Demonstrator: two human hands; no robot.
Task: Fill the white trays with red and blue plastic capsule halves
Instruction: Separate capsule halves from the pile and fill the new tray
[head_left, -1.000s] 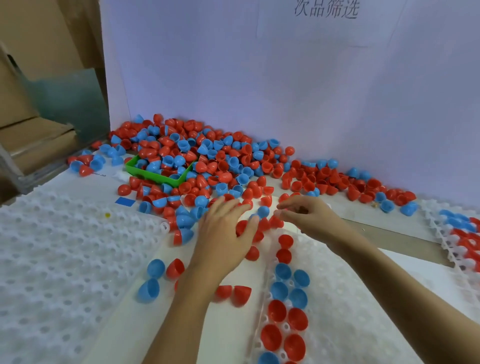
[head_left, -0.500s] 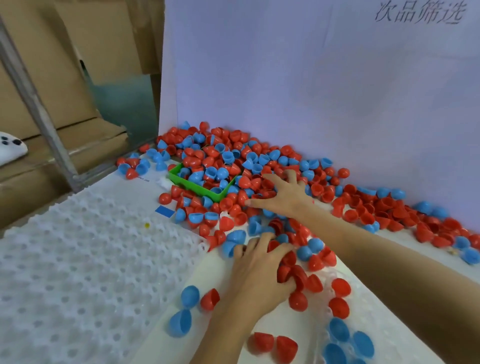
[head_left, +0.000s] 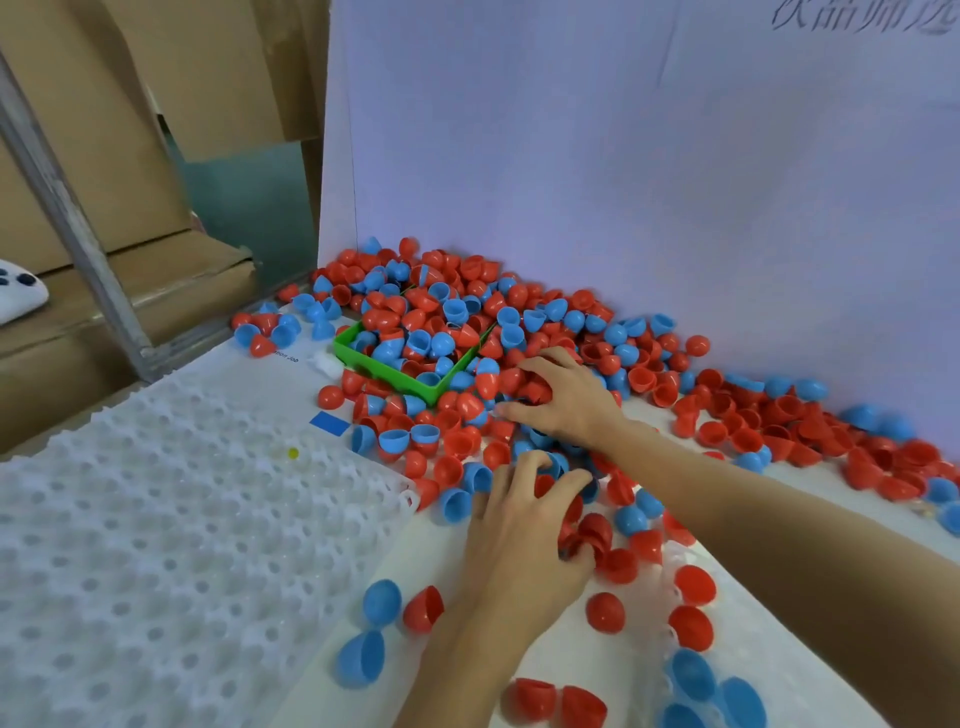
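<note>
A heap of red and blue capsule halves (head_left: 467, 322) lies against the white back wall. My right hand (head_left: 566, 402) is in the heap beside the green bin, its fingers curled round red halves. My left hand (head_left: 524, 540) is at the heap's near edge, fingers and thumb curled over several red halves (head_left: 597, 535). An unfilled white tray (head_left: 156, 545) covers the left. A second white tray (head_left: 769, 670) at the lower right holds red halves (head_left: 691, 626) and blue halves (head_left: 693, 675); my right forearm hides much of it.
A green bin (head_left: 387, 371) sits half buried in the heap. Loose blue halves (head_left: 382, 603) and red halves (head_left: 556, 704) lie on the strip between the trays. More halves (head_left: 779, 421) trail right along the wall. Cardboard boxes (head_left: 104, 156) and a metal post stand at the left.
My right hand left the tray edge, reached into the heap by the green bin and curled its fingers. My left hand slid forward to the heap's edge. The camera swung left.
</note>
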